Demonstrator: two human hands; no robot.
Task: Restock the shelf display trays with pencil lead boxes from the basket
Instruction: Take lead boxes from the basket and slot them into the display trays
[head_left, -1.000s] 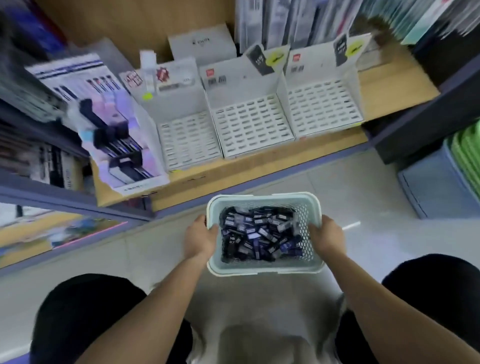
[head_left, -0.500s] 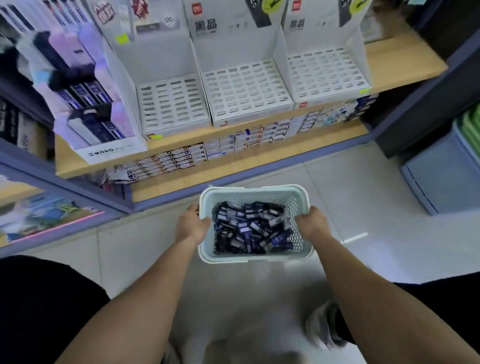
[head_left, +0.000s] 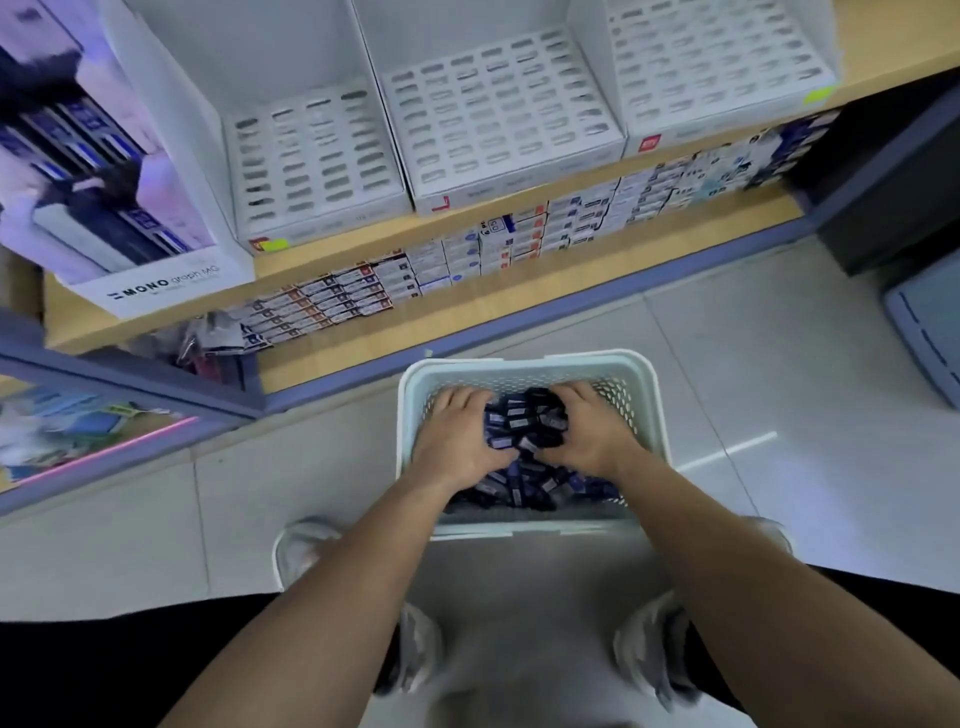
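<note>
Both hands have left the basket's sides, which they gripped a moment ago, and now lie inside it. The left hand (head_left: 457, 441) and right hand (head_left: 587, 436), fingers curled, cup a heap of pencil lead boxes (head_left: 524, 421) between them toward the far wall of the basket (head_left: 519, 364). The basket appears set down on the floor (head_left: 260, 519). The display trays (head_left: 498, 114) along the front edge of the shelf (head_left: 332, 254) stand empty. Judged stage: carrying is done and the first scoop is under way.
</note>
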